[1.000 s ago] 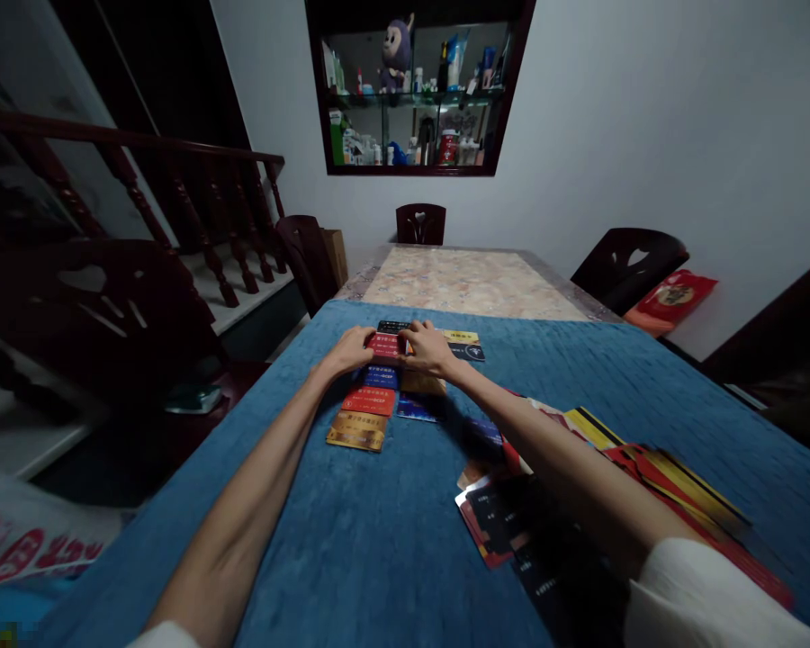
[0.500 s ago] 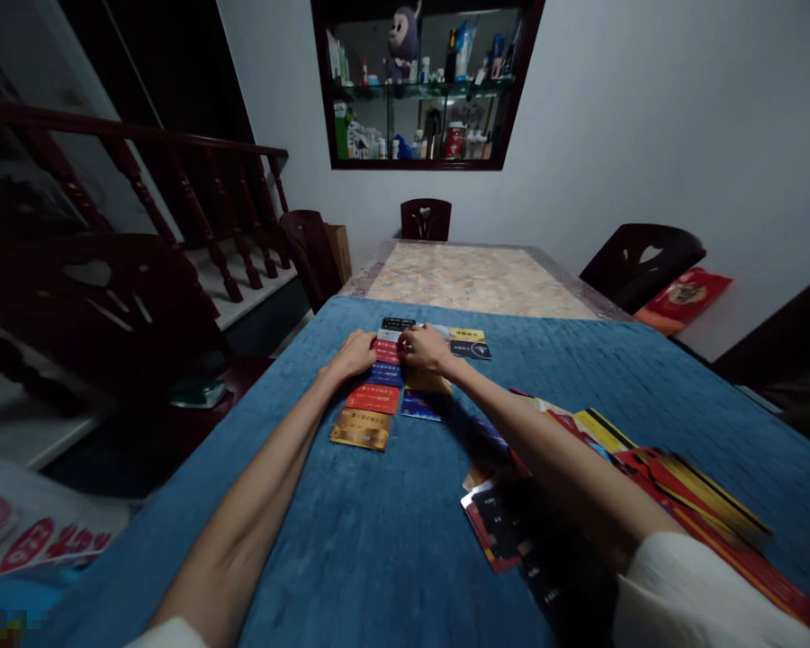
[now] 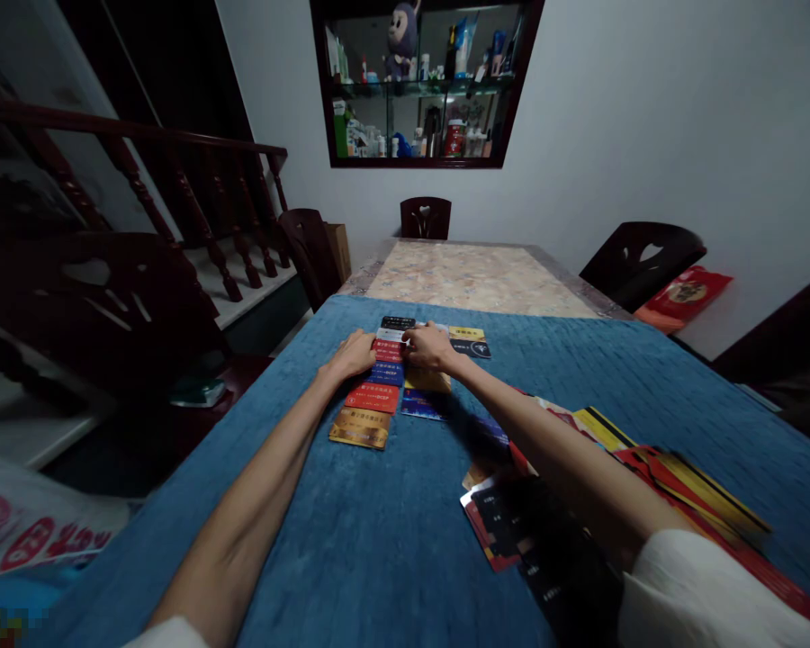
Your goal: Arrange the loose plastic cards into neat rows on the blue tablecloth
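Left hand [image 3: 353,354], right hand [image 3: 431,346] flanking, touching red card [image 3: 387,346]

A long table [image 3: 476,279] runs away from the viewer, its near part covered by a blue textured cloth [image 3: 391,540] and its far part showing a pale marbled top. On the cloth, towards its far edge, cards lie in overlapping columns [image 3: 378,396], red, blue and gold among them. Near the right side a loose heap of cards [image 3: 621,468] spreads out, red, yellow and dark.
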Demonstrator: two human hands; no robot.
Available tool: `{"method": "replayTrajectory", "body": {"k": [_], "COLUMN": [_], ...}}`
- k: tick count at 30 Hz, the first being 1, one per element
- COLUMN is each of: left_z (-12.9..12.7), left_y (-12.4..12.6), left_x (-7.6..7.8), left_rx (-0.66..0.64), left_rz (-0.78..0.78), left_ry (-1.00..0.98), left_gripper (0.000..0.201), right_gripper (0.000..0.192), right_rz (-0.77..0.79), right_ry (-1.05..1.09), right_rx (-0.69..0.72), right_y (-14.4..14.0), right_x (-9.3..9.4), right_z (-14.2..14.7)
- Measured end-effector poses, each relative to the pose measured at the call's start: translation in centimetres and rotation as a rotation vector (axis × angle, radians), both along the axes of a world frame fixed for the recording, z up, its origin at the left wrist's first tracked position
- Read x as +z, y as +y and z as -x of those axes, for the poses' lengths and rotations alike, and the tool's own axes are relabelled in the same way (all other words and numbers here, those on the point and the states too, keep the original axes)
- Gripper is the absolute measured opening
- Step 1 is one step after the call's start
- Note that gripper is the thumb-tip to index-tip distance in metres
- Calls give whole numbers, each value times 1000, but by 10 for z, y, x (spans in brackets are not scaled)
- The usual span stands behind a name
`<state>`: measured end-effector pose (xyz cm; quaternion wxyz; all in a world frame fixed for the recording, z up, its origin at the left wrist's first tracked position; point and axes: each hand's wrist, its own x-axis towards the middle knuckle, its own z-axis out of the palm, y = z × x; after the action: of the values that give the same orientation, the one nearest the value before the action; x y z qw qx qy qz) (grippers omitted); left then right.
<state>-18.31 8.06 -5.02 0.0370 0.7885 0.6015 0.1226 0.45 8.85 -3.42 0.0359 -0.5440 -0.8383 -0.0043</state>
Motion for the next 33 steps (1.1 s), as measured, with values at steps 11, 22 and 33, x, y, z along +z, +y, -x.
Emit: {"method": "replayTrajectory", "body": {"k": [11,22,33], "left_z": [-1,-5,-8], "left_y": [0,-1,1], "left_x": [0,1,2], "left_rx": [19,62,26], "left_rz": [33,41,56], "left_ry": [2,-10,-30], "left_gripper": [27,29,27], "right_gripper": [40,41,36], "right_rz": [44,87,112], "right_ry": [-49,-42,-50], "right_rx": [6,-4,18], "right_y": [-1,-6,-6], "right_x": [6,11,13], "right_z": [0,4,4]}}
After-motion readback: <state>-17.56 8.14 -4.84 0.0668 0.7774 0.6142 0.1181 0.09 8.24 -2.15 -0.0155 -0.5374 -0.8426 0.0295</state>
